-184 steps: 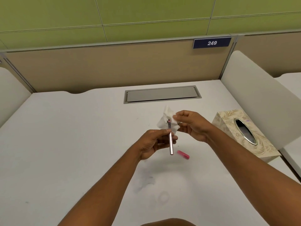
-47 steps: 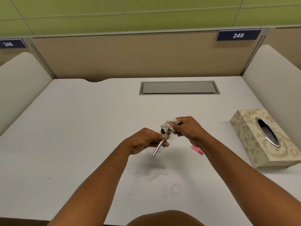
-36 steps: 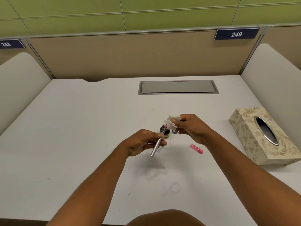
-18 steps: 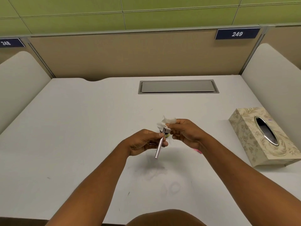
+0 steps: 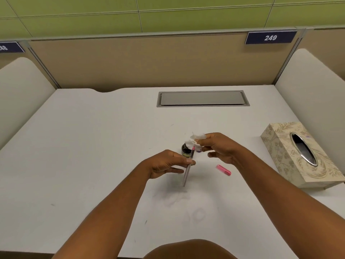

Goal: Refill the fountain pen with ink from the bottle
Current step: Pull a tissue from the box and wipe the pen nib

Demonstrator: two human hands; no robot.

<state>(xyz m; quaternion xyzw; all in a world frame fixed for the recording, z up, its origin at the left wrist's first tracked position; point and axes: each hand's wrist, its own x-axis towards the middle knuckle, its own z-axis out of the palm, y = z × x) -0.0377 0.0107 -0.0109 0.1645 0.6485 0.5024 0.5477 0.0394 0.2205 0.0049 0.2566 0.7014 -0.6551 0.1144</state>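
Observation:
My left hand [image 5: 168, 163] pinches a slim silver fountain pen [image 5: 187, 172] near its middle, nib end up and slightly tilted away. My right hand [image 5: 220, 147] pinches a crumpled white tissue [image 5: 196, 140] just above the pen's pink upper tip. A small dark ink bottle [image 5: 186, 151] stands on the white desk [image 5: 93, 146] right behind the pen, partly hidden by pen and tissue. A small purple thing, perhaps the bottle's cap, peeks out beside it under my right hand. A pink pen cap [image 5: 223, 170] lies on the desk to the right of my hands.
A patterned beige tissue box [image 5: 298, 156] sits at the right edge of the desk. A grey cable hatch [image 5: 203, 98] is set into the desk at the back. White side dividers and a beige rear panel enclose the desk.
The tissue has lifted off the pen's upper end and my right hand has drawn slightly up and right. The pink cap is in view again. My left hand still holds the pen.

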